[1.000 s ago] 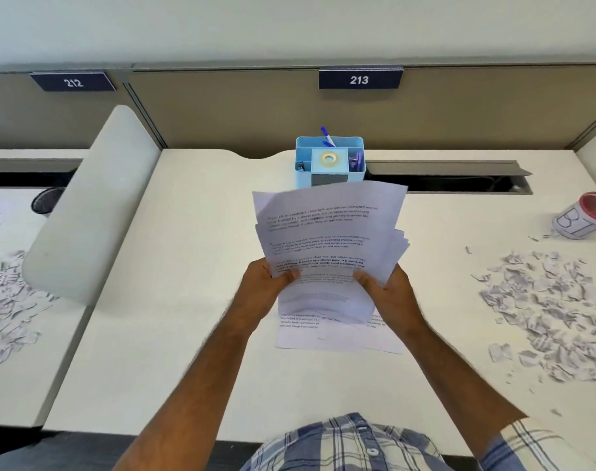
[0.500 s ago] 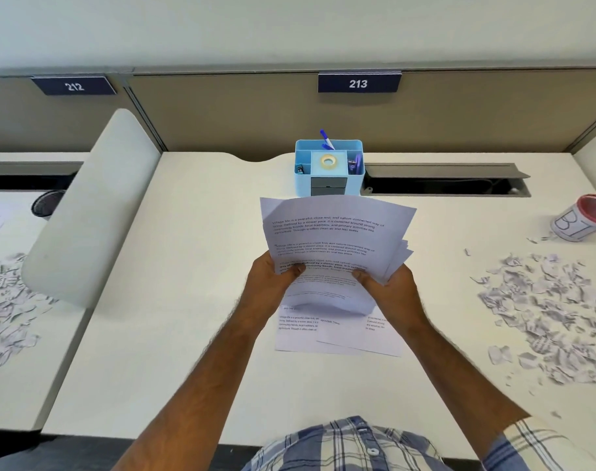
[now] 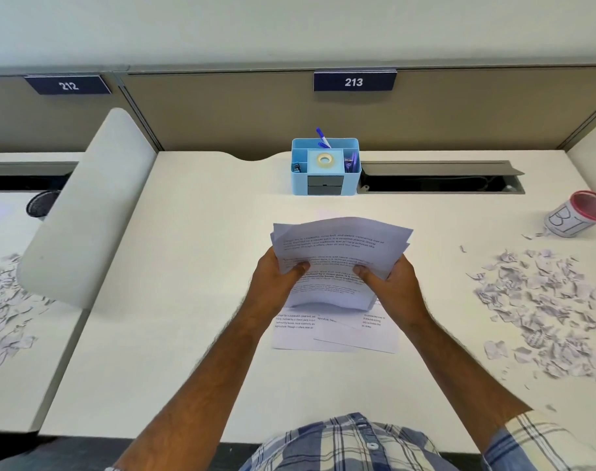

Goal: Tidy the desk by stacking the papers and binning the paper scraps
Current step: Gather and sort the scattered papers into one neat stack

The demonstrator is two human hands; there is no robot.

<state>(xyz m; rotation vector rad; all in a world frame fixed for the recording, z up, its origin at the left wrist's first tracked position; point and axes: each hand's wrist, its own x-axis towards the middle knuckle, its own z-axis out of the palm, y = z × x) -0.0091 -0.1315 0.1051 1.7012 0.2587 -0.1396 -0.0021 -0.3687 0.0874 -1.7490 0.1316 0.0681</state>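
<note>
A bundle of printed white sheets point(image 3: 337, 253) is held upright over the middle of the desk, its lower edge bowed just above other sheets point(image 3: 334, 334) that lie flat. My left hand point(image 3: 276, 283) grips the bundle's left side, thumb on the front. My right hand point(image 3: 391, 283) grips its right side the same way. A wide scatter of torn paper scraps point(image 3: 541, 307) covers the desk's right part. A red-rimmed cup labelled as a bin point(image 3: 578, 214) lies tilted at the far right.
A light blue desk organiser point(image 3: 325, 168) with pens and tape stands at the back centre, beside an open cable slot point(image 3: 439, 181). A grey divider panel point(image 3: 86, 212) separates the left desk, which holds more scraps point(image 3: 4, 300). The white desk point(image 3: 188, 266) reaches to my shirt.
Both hands have lowered the bundle toward the desk, and its sheets have tilted flatter and drawn closer together. The sheets lying below have not moved.
</note>
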